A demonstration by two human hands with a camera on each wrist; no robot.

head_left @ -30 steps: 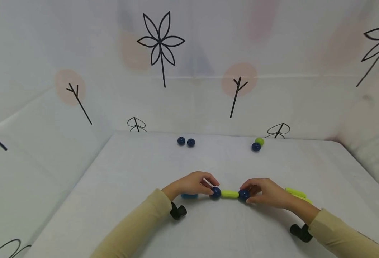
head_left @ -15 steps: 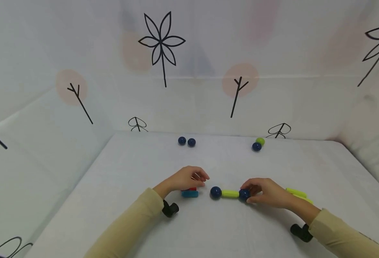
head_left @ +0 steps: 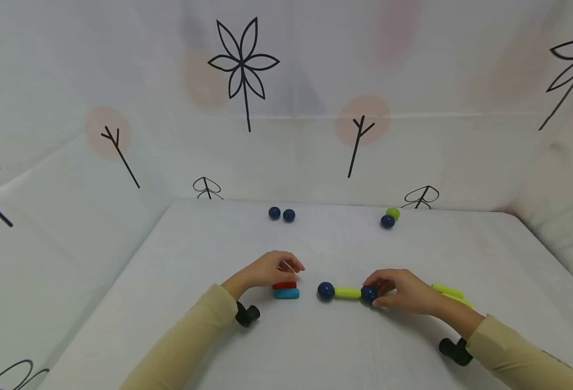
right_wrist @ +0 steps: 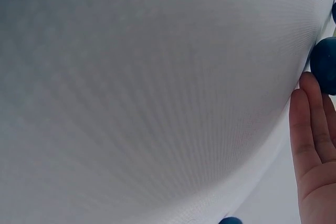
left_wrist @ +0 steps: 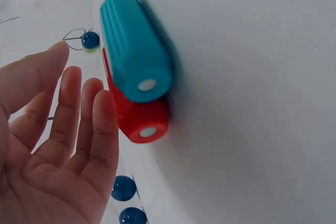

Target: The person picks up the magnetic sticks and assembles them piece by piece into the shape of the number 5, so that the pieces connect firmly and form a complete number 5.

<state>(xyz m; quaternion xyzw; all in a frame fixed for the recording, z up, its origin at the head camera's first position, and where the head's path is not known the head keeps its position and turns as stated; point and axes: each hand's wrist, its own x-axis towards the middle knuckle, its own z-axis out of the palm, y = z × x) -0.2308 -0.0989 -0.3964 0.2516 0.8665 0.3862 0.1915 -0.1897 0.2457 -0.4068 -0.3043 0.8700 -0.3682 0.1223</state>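
On the white table, a yellow-green rod (head_left: pixel 347 293) joins a dark blue ball (head_left: pixel 326 291) at its left end to another dark blue ball (head_left: pixel 368 294) at its right. My right hand (head_left: pixel 405 292) holds the right-hand ball between thumb and fingers. Over to the left, my left hand (head_left: pixel 272 269) hovers by a red rod (head_left: pixel 285 285), fingers loosely bent and holding nothing. A blue rod (left_wrist: pixel 137 56) lies against the red one, nearer to me. Both rods show pale round discs on their ends in the left wrist view.
Two dark blue balls (head_left: pixel 282 214) sit at the far edge. Farther right there, a green ball (head_left: pixel 393 213) touches a dark blue ball (head_left: pixel 387 221). Yellow-green rods (head_left: pixel 448 291) lie behind my right wrist. A patterned white cloth (head_left: pixel 291 157) rises behind the table.
My left hand has let go of the left-hand ball and moved left to above the red rod, which has come into sight. The right hand has stayed on its ball.
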